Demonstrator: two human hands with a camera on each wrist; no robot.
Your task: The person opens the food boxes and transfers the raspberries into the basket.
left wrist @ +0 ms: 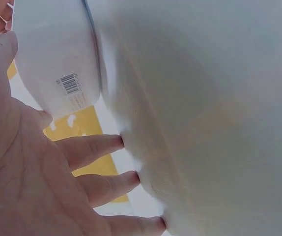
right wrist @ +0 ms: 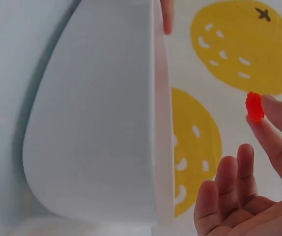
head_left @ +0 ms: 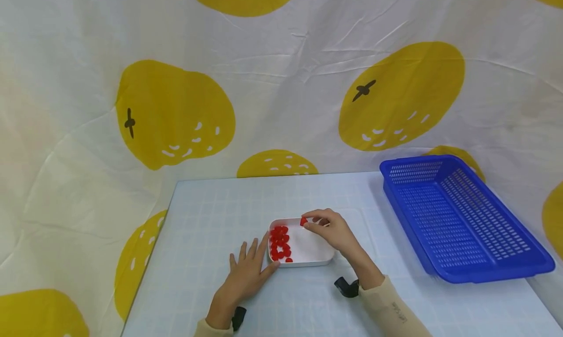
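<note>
A shallow white tray (head_left: 308, 246) stands on the table, with several small red pieces (head_left: 279, 238) grouped along its left side. My right hand (head_left: 334, 231) pinches one bumpy red piece (right wrist: 254, 106), raspberry-like in look, between thumb and forefinger over the tray's far edge. In the right wrist view its other fingers are bent and hold nothing. My left hand (head_left: 248, 270) lies spread at the tray's left end, with thumb and forefinger right at the rim. The left wrist view shows a barcode (left wrist: 70, 84) on the tray's outside and fingertips on the tabletop.
A blue perforated plastic basket (head_left: 448, 220) stands on the right of the table. Pale checked cloth (head_left: 211, 220) covers the tabletop. Behind it hangs a white curtain (head_left: 281, 107) printed with yellow fruit. Black wrist straps (head_left: 347, 287) sit by both sleeves.
</note>
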